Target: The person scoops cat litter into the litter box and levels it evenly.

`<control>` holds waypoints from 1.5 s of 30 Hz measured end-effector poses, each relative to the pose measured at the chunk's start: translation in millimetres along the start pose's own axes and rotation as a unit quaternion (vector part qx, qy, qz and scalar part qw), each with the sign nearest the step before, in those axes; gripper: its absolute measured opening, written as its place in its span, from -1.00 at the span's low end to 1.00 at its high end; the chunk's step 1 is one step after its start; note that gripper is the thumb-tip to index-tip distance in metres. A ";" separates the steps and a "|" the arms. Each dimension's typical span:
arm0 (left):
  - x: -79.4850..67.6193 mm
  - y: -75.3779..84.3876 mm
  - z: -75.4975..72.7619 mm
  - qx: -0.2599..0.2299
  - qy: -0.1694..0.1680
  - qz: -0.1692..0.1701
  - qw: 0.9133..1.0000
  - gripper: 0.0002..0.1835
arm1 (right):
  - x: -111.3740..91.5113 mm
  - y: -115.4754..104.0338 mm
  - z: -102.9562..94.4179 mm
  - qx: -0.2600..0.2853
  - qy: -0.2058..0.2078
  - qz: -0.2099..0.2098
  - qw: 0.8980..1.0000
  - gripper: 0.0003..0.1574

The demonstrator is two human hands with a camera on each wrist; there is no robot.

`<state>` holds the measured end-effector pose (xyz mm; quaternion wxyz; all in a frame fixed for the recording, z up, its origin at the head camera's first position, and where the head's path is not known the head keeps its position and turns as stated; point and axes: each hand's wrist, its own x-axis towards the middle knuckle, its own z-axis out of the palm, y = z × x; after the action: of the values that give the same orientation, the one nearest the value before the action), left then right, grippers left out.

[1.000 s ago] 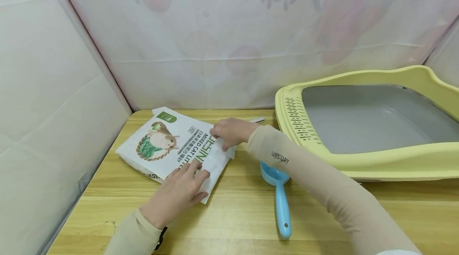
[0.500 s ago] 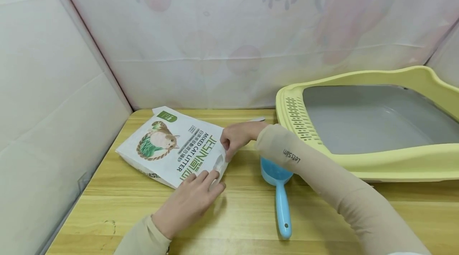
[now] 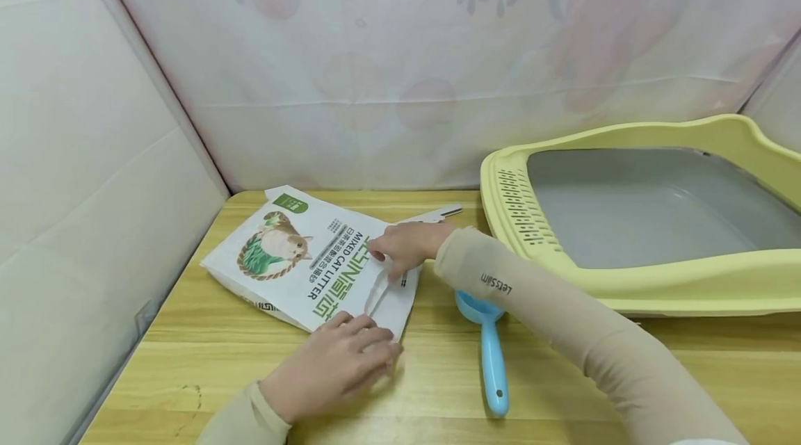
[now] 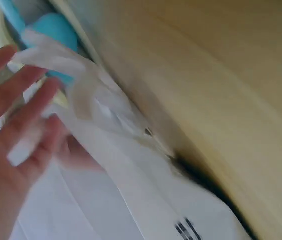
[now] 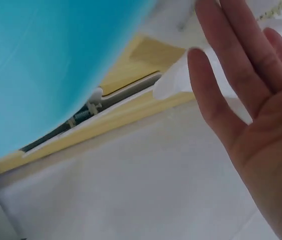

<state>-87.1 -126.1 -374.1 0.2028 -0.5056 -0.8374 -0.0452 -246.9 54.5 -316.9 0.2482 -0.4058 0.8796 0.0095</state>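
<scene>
A white cat litter bag (image 3: 325,257), printed with a cat in a basket, lies flat on the wooden table. My right hand (image 3: 407,247) is over the far part of the bag's right end, its fingertips at a loose fold. In the right wrist view, that hand (image 5: 261,100) has its fingers extended. The left hand (image 3: 334,365) is at the near corner of the same end, fingertips close along its edge. Its fingers (image 4: 30,107) look spread and nearly straight in the left wrist view, beside the bag's crumpled edge. A pale flap (image 3: 397,306) sticks out between the hands.
A light blue scoop (image 3: 492,361) lies right of the bag, its bowl partly behind the right sleeve. The yellow-rimmed litter box (image 3: 626,285) with a grey inside fills the right side. Behind the right hand lies a slim white tool (image 3: 446,211), resembling a utility knife.
The bag's right end has folded outward, showing a flap and small print. My left hand has moved right along the bag; the right hand shifted right, then back left.
</scene>
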 end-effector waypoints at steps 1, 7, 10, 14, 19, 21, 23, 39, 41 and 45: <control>-3.4 -4.2 -2.3 0.002 0.016 -0.004 1.000 -0.62 | 0.4 -1.7 0.6 -0.024 0.009 -0.002 1.000 -0.67; -33.7 -37.1 -13.0 0.088 0.050 -0.077 0.992 -0.41 | 0.2 -5.6 0.7 -0.083 0.045 -0.025 0.995 -0.74; -50.1 -51.2 -13.7 0.117 0.044 -0.112 0.986 -0.41 | 0.1 -6.7 1.5 -0.097 0.045 -0.029 0.994 -0.72; -64.4 -63.4 -16.4 0.140 0.038 -0.136 0.980 -0.40 | -0.1 -8.0 4.2 -0.112 0.051 -0.036 0.992 -0.76; -67.7 -70.8 -19.5 0.172 0.027 -0.119 0.977 -0.61 | 0.8 -8.3 7.9 -0.122 0.076 -0.063 0.988 -0.82; -67.7 -72.5 -20.6 0.178 0.027 -0.113 0.977 -0.71 | 1.1 -8.8 8.6 -0.124 0.081 -0.067 0.987 -0.81; -67.7 -73.6 -21.7 0.182 0.029 -0.109 0.977 -0.75 | 1.4 -9.5 8.9 -0.124 0.084 -0.067 0.986 -0.80; -73.4 -91.2 -22.3 0.203 0.028 -0.199 0.958 -0.73 | 15.1 -19.8 10.1 -0.132 0.081 -0.067 0.986 -0.74; -73.1 -91.0 -23.7 0.205 0.018 -0.216 0.955 -0.74 | 16.5 -22.6 10.0 -0.137 0.084 -0.068 0.985 -0.75; -66.9 -84.3 -31.8 0.191 0.015 -0.243 0.951 -0.70 | 14.9 -25.5 7.7 -0.152 0.087 -0.064 0.982 -0.81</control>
<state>-123.5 -231.4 -359.9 0.2909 -0.2382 -0.9247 0.0597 -233.5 28.5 -325.5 0.1061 -0.4932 0.8585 0.0918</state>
